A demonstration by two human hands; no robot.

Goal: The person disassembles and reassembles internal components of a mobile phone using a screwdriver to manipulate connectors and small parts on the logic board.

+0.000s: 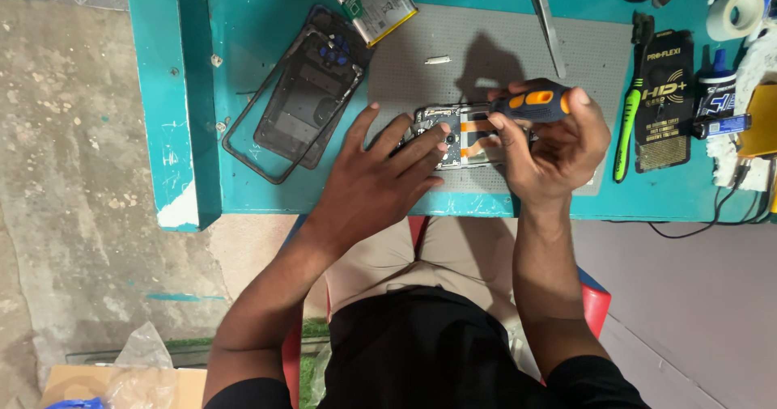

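Opened phone (453, 138) on grey mat: left hand (380, 178) flat pinning it, right hand (558, 146) gripping screwdriver (530, 103); back cover (303, 89), battery (371, 3) already off, board still in.

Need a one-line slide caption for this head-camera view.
Left hand steadies an opened phone on a grey mat while the right hand works a screwdriver.

The left hand (380, 174) presses flat on an opened phone (453, 138). The right hand (558, 146) holds an orange-and-black screwdriver (530, 105) over it.
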